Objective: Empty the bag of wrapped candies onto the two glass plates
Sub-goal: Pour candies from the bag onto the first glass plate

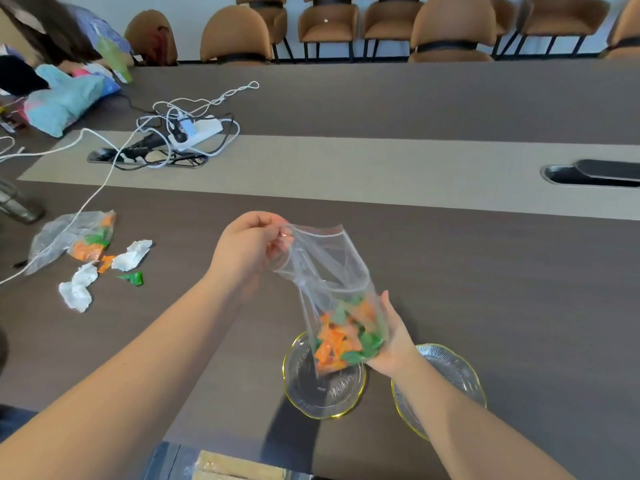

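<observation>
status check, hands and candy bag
Left hand pinching bag mouth, right hand cupping bottom. Candies inside. Both glass plates empty, nothing blocking.

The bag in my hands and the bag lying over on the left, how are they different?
The held bag hangs upright over the left plate, gripped by the left hand and right hand; the other bag lies flat on the table, untouched. A white cable crosses only the lying bag. Both are clear, holding orange and green candies.
</observation>
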A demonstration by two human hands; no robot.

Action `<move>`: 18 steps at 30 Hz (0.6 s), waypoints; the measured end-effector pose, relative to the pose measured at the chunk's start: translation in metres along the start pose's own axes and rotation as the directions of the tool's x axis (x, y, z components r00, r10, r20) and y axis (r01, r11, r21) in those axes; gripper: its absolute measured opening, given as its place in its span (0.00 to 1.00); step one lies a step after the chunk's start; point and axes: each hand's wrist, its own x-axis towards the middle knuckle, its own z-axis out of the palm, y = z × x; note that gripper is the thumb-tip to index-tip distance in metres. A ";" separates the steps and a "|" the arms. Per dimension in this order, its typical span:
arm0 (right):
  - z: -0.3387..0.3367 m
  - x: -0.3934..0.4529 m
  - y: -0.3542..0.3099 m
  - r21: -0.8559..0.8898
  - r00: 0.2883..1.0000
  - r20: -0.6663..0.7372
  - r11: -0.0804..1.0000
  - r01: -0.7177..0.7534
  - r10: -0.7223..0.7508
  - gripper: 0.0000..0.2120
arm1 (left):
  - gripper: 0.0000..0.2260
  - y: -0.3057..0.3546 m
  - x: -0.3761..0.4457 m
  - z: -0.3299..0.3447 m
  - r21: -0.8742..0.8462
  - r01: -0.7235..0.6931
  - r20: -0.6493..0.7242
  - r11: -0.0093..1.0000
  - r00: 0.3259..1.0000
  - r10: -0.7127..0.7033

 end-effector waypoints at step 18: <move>-0.032 -0.053 -0.054 -0.697 0.900 -0.271 0.714 0.062 -0.342 0.24 | 0.09 -0.166 0.007 -0.053 0.511 0.283 -0.070 0.811 0.955 -0.290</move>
